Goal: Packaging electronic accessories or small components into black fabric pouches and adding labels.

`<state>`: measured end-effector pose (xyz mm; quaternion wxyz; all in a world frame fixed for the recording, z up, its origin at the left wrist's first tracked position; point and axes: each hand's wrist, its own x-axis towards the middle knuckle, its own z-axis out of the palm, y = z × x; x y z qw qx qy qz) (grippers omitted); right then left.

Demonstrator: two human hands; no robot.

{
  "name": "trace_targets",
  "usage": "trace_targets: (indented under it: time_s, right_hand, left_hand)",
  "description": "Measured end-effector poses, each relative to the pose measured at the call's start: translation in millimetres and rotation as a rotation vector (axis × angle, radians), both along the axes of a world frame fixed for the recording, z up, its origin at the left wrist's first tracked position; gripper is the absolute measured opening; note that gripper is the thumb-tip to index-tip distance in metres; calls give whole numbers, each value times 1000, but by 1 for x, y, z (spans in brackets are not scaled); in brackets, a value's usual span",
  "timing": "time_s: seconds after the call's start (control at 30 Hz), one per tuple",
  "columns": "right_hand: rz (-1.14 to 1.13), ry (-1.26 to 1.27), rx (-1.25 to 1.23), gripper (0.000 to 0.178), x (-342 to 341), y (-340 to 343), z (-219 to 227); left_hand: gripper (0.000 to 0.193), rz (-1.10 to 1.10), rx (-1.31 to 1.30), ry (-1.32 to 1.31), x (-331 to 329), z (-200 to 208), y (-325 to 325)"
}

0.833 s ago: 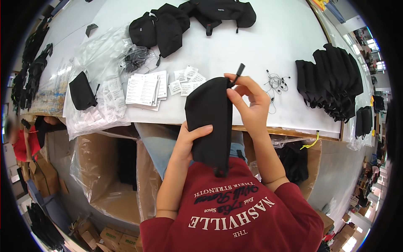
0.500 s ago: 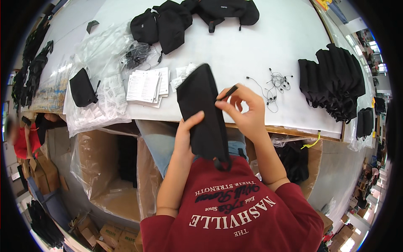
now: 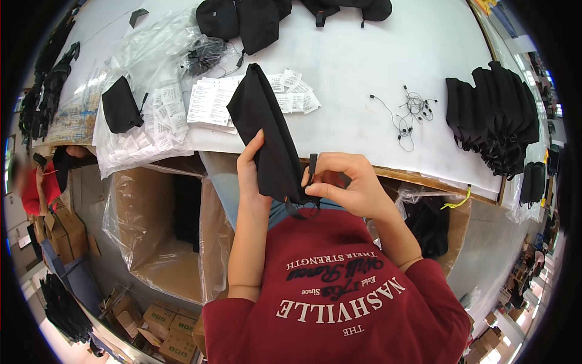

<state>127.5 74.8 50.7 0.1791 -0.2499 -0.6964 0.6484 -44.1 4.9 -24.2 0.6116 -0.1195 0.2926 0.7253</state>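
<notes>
My left hand (image 3: 250,171) is closed around the left side of a black fabric pouch (image 3: 260,130), held tilted over the table's near edge. A long zip runs down the pouch's right side, and a small loop hangs at its lower end. Close to that end, my right hand (image 3: 351,185) pinches a black zip pull (image 3: 312,165) between thumb and fingers. Whether the zip is fully closed is hard to make out.
White cards (image 3: 209,103) and printed labels (image 3: 297,91) lie beyond the pouch. Clear plastic bags with a second pouch (image 3: 121,106) are left. Tangled black cords (image 3: 412,112) and stacked black pouches (image 3: 494,115) are right, black bags (image 3: 257,24) farther back. A plastic-lined carton (image 3: 151,224) stands below.
My right hand has slid down the zip side with the pull, from mid-length to the pouch's near end. The pouch tilts farther left, and the view has shifted slightly.
</notes>
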Motion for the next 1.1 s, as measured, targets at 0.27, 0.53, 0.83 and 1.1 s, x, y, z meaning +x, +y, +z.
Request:
trace_targets:
  time_s: [0.27,0.53,0.83,1.1]
  right_hand:
    - [-39,-39,138,9,5,7,0]
    - [-105,-35,265,27,5,7,0]
    - [19,-132,966,64,1,8,-2]
    - [-107,106,80,48,23,38,16]
  left_hand:
    - [26,-4,13,91,2,15,-2]
    - [29,33,-11,69,-3,9,0]
    - [37,-65,48,185,19,37,-19]
    - [74,-145,61,1428,-32,27,-32]
